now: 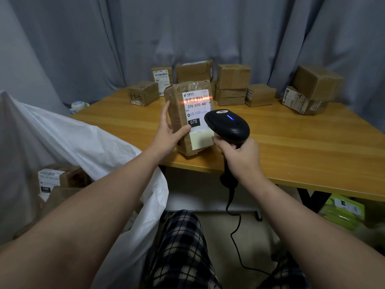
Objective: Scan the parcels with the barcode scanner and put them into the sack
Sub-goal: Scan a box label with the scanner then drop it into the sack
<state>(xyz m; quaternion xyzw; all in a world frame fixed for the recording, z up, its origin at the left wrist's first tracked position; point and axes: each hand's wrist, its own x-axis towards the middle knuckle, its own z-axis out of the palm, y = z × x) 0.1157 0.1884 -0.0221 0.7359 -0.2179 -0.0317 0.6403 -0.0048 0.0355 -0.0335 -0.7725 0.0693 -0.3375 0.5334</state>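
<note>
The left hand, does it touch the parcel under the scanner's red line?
Touching. The head view shows the left hand gripping the parcel: thumb pressed on its front face, fingers along its left side.

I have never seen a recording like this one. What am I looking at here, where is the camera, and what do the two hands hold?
There is no machine here: a person works with bare hands. The single picture comes from a camera worn on the person's head, looking forward and down, so both arms reach in from the bottom. The left hand holds a brown parcel upright near the front edge of the wooden table. The right hand grips a black barcode scanner, and its red line falls across the barcode on the parcel's label. More cardboard parcels stand at the back of the table. On the left is a white sack with some boxes inside.
</note>
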